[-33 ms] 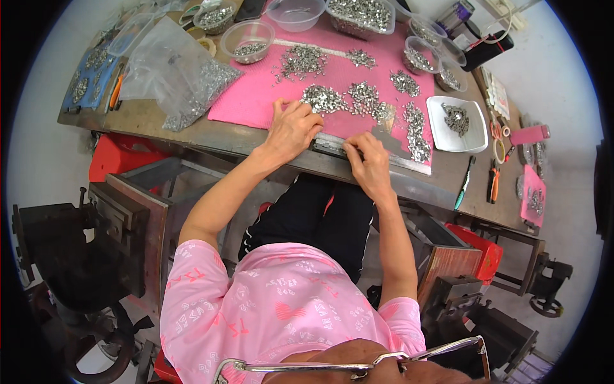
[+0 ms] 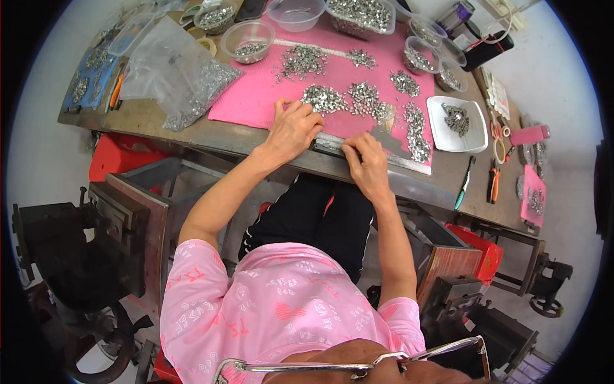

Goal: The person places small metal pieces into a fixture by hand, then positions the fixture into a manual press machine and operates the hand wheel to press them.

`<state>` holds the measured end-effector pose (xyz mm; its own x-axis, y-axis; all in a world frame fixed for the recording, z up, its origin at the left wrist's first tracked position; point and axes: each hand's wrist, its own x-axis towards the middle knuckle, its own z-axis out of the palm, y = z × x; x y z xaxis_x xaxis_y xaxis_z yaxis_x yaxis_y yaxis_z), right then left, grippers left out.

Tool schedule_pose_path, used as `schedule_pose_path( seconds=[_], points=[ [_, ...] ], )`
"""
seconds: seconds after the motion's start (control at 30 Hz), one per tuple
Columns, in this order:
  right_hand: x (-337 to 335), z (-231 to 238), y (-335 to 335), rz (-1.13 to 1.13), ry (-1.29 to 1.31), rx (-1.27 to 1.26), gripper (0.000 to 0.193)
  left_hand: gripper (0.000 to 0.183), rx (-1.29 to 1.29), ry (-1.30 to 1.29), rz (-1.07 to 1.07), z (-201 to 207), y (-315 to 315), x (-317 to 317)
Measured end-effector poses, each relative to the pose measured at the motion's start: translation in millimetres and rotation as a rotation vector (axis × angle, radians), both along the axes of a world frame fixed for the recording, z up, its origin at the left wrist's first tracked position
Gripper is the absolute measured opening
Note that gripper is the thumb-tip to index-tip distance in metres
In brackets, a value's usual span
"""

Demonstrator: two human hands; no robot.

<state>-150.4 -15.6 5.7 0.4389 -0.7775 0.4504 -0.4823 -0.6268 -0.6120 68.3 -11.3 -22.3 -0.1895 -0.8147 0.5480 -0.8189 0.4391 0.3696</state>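
At the front edge of the bench lies a dark narrow bar-like block with a pale strip along its top. My left hand is at its left end, fingers curled and their tips hidden, just in front of a pile of small shiny metal pieces. My right hand bends over the block's right end, thumb and forefinger pinched together; whatever is between them is too small to make out. Beneath the piles spreads a pink mat. A flat grey plate rests on the mat beyond my right hand.
Several clear tubs hold metal pieces, among them a big one at the back. A plastic bag of pieces lies left. On the right are a white square dish, a toothbrush and orange-handled pliers.
My right hand has shifted very slightly left along the block, and its fingers have changed their bend. My left hand stays in nearly the same place.
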Motion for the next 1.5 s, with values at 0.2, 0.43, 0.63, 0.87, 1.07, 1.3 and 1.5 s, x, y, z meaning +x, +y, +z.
schedule_pose_path(
  seconds=[0.2, 0.43, 0.63, 0.87, 1.07, 1.3, 1.5],
  points=[
    [6.6, -10.7, 6.1, -0.005, -0.002, -0.107, 0.01, 0.006, 0.13, 0.178, -0.047, 3.7, 9.4, -4.5],
    [6.4, -13.2, 6.7, -0.006, 0.017, -0.189, 0.013, 0.006, 0.211, 0.444, -0.127, 8.8, 27.4, -18.5],
    [7.9, -13.9, 6.0, -0.008, 0.023, -0.201, 0.014, 0.009, 0.175, 0.463, -0.219, -0.7, 27.3, -24.0],
    [8.1, -13.3, 9.4, -0.024, 0.078, -0.32, 0.016, 0.011, 0.057, 0.339, -0.207, 1.2, 27.9, -27.7],
    [1.8, -6.6, 4.9, 0.072, 0.066, -0.264, 0.011, 0.015, -0.017, 0.199, -0.175, 8.0, 33.3, -31.7],
    [8.4, -7.4, -58.2, -0.079, 0.162, -0.219, 0.006, 0.016, -0.14, 0.173, -0.183, 1.1, 37.4, -25.3],
    [31.0, -16.3, -87.4, -0.2, 0.385, -0.201, 0.014, 0.022, -0.101, 0.215, -0.005, 0.6, -17.9, 19.1]
  ],
)
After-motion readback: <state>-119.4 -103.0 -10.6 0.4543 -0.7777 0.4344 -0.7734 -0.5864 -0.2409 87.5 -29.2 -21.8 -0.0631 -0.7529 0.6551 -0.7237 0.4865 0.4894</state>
